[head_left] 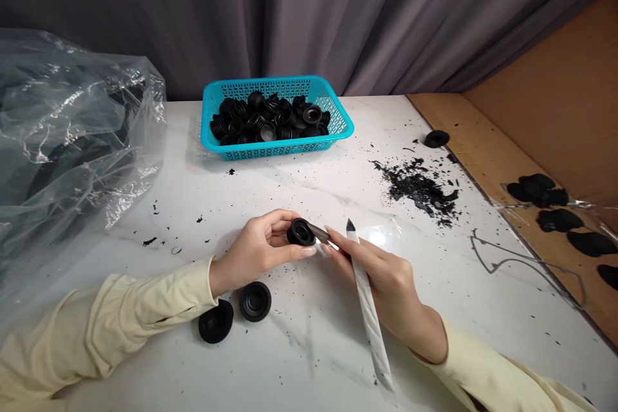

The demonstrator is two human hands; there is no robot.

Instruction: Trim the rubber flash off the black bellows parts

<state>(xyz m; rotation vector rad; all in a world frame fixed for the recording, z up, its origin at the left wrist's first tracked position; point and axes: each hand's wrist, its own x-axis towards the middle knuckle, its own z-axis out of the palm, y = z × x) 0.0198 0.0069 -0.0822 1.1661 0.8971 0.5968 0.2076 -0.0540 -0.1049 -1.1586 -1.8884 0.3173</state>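
My left hand [263, 244] grips a small black ribbed rubber part [300, 232] between thumb and fingers, its open ringed side turned to the right. In my right hand [381, 270] is a thin grey metal tool [318, 234], its tip touching the rim of that part. A long white wrapped stick with a dark pointed tip [369, 315] also runs through my right hand, slanting down toward the front. Below my left wrist, two black round rubber parts lie on the table, one [255, 301] beside the other [215, 321].
A turquoise basket [277, 153] full of black rubber parts stands at the back. Clear plastic bagging [77, 135] covers the left. Black scraps [420, 187], a loose part [436, 139] and a grey wire-like frame [526, 264] lie right, near cardboard [463, 122] holding black pieces.
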